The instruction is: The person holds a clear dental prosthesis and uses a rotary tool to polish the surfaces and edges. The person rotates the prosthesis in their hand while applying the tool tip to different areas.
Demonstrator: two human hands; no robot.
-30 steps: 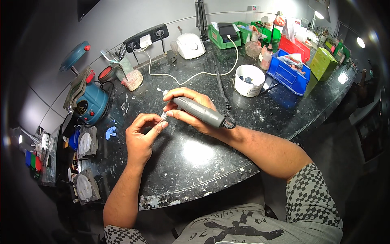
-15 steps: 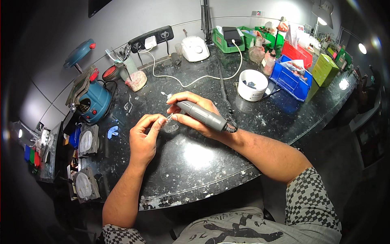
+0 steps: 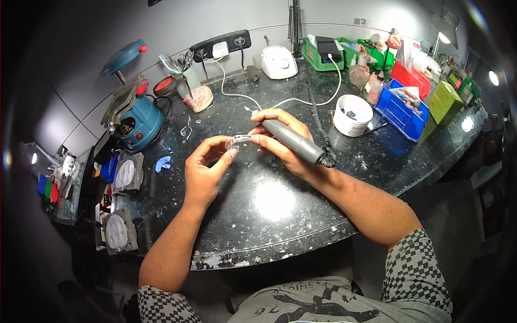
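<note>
My left hand (image 3: 205,172) pinches a small clear plastic piece (image 3: 237,141) between thumb and fingertips, above the dark speckled worktop (image 3: 269,215). My right hand (image 3: 280,137) grips a grey rotary handpiece (image 3: 296,142) like a pen, its tip touching the clear piece. A coiled black cable (image 3: 326,159) leaves the tool's rear end toward the back of the bench.
A blue-green machine (image 3: 134,116) stands at the left, with plaster casts (image 3: 125,175) near the left edge. Behind my hands are a white tub (image 3: 353,114), a blue bin (image 3: 401,107), green and red bins, a white control box (image 3: 278,60) and a power strip (image 3: 221,46).
Both hands stay together over the worktop; the clear piece and the tool tip have shifted only slightly, and the view has tilted a little.
</note>
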